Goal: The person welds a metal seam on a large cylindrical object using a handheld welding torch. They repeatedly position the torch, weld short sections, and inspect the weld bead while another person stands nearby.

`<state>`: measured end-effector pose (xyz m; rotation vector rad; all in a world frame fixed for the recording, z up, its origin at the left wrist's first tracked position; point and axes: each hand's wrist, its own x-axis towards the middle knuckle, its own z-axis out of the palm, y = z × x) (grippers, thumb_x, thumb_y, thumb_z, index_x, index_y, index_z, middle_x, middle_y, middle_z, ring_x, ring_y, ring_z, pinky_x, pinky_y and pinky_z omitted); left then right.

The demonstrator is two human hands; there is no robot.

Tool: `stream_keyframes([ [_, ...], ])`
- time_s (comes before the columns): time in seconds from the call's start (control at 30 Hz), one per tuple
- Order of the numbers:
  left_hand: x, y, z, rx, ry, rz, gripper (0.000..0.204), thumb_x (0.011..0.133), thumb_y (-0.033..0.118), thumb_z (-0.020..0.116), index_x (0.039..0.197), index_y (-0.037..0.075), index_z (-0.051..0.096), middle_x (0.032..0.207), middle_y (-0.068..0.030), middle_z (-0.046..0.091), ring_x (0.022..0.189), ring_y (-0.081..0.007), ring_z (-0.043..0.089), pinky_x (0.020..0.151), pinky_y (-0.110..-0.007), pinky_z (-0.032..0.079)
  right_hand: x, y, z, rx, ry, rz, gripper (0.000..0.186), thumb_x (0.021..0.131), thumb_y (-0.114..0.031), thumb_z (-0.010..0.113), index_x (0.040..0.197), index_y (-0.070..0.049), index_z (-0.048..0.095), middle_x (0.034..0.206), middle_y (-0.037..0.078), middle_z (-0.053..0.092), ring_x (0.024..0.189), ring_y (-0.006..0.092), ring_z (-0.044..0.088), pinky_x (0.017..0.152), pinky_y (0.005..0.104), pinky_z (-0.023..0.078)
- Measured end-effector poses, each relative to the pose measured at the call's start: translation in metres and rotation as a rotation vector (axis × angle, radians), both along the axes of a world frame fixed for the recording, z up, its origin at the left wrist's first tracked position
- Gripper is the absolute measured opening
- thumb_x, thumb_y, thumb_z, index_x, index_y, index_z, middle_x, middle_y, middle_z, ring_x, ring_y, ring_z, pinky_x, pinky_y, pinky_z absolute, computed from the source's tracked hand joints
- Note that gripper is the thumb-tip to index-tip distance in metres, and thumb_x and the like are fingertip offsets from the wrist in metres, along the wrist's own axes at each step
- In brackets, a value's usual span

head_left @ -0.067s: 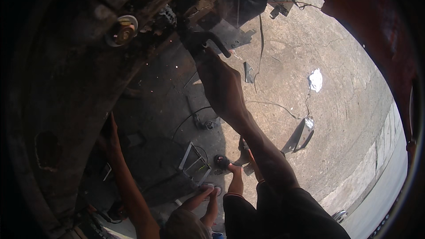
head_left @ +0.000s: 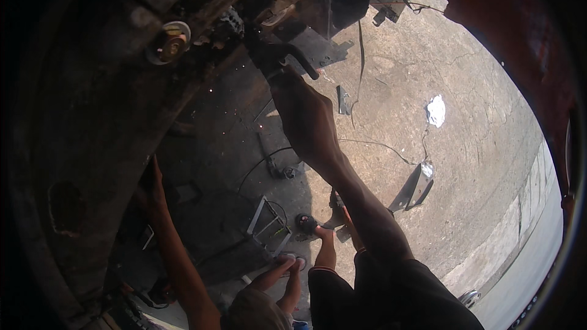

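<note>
My right hand (head_left: 304, 116) reaches up at the centre, closed round a dark hand tool (head_left: 269, 61) with a bent lever (head_left: 299, 60) standing out to its right. The tool's far end meets a rough, scorched patch (head_left: 232, 23) on the underside of a large rusty metal body (head_left: 122, 85), and its tip is hidden in shadow. Small bright sparks (head_left: 261, 126) drop beneath it. Lower left, my left hand (head_left: 150, 186) lies against the lower edge of the metal body. Its fingers are mostly hidden in the dark.
A round bolt with washer (head_left: 168, 43) sits in the metal body. On the concrete floor lie a thin cable (head_left: 385, 148), a bent metal plate (head_left: 420, 184) and a light metal frame (head_left: 268, 226). A person's legs (head_left: 287, 284) show at the bottom. A dark reddish panel (head_left: 520, 43) hangs upper right.
The falling sparks have shifted to other spots. Both hands and the tool stay where they were.
</note>
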<state>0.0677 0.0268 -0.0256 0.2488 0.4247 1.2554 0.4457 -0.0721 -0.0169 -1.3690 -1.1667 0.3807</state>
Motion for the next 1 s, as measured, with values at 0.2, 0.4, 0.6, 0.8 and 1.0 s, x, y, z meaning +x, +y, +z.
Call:
stream_keyframes([
  [0.2,-0.004,0.006,-0.009,-0.082,0.030,0.121,0.031,0.093,0.017,0.062,0.120,0.001,0.062,0.123,-0.0147,0.063,0.116,-0.0287,0.058,0.111,-0.046,0.039,-0.003,-0.002,0.004,-0.134,0.111,-0.017,0.027,0.092,-0.003,0.058,0.119,0.000,0.058,0.104,0.022,0.067,0.087,0.0345,0.069,0.070,0.0371,0.055],
  [0.4,-0.005,0.005,-0.012,0.028,0.160,0.121,0.034,0.094,0.017,0.062,0.122,0.000,0.059,0.126,-0.0140,0.060,0.116,-0.0292,0.056,0.110,-0.045,0.041,0.000,-0.003,0.010,-0.063,0.051,-0.006,0.031,0.092,-0.004,0.060,0.122,0.001,0.056,0.099,0.022,0.067,0.086,0.0328,0.070,0.067,0.0356,0.054],
  [0.6,0.000,0.004,-0.010,0.011,0.156,0.167,0.036,0.094,0.016,0.061,0.127,0.001,0.056,0.127,-0.0129,0.058,0.116,-0.0277,0.056,0.108,-0.045,0.042,-0.001,-0.002,0.010,-0.060,0.059,-0.014,0.032,0.092,-0.004,0.059,0.123,0.002,0.056,0.100,0.022,0.068,0.087,0.0315,0.070,0.069,0.0348,0.054],
  [0.8,0.005,0.000,-0.004,-0.039,0.086,0.167,0.034,0.094,0.017,0.060,0.124,0.001,0.057,0.125,-0.0135,0.059,0.115,-0.0275,0.056,0.108,-0.045,0.042,-0.002,0.000,0.009,-0.087,0.124,-0.029,0.034,0.094,-0.006,0.058,0.126,0.002,0.054,0.095,0.021,0.069,0.082,0.0256,0.071,0.066,0.0342,0.053],
  [1.0,0.009,-0.002,-0.003,0.022,0.083,0.125,0.037,0.092,0.013,0.063,0.126,-0.002,0.055,0.122,-0.0157,0.060,0.114,-0.0267,0.056,0.105,-0.043,0.046,0.001,0.000,0.007,-0.084,0.170,0.024,0.034,0.095,-0.012,0.056,0.128,-0.004,0.052,0.094,0.025,0.066,0.079,0.0351,0.069,0.062,0.0397,0.051],
])
